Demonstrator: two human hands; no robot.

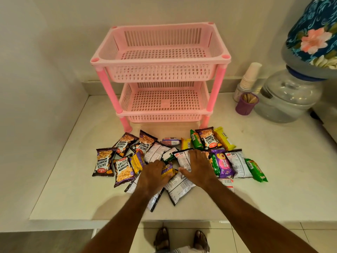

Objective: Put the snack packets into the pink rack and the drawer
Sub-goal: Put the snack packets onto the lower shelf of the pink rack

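A two-tier pink slatted plastic rack (160, 73) stands at the back of the pale stone worktop (73, 189), against the wall; both of its baskets hold nothing; in front of it, just beside its front legs, a loose heap of glossy snack packets (125, 156) lies spread across the worktop, dark salted-peanut bags on the left, green, yellow and purple biscuit packs on the right, several white-backed bags face down in the middle.

The left hand (152, 175) lies palm down on the middle of the heap, its fingers (158, 164) close together and curled over a yellow and purple packet (168, 170), though whether they grip it I cannot tell; the right hand (197, 168) rests flat just beside it on a white-backed black-edged packet (182, 158), fingers (193, 154) slightly spread, thumb out to the left, pinching nothing.

To the right, well apart from the heap, stand a small purple ribbed cup of wooden sticks (246, 105), a stack of white paper cups (249, 77) and a clear water jar (288, 99) under a floral blue cover; two sandalled feet (180, 238) show on the tiled floor below the worktop edge.
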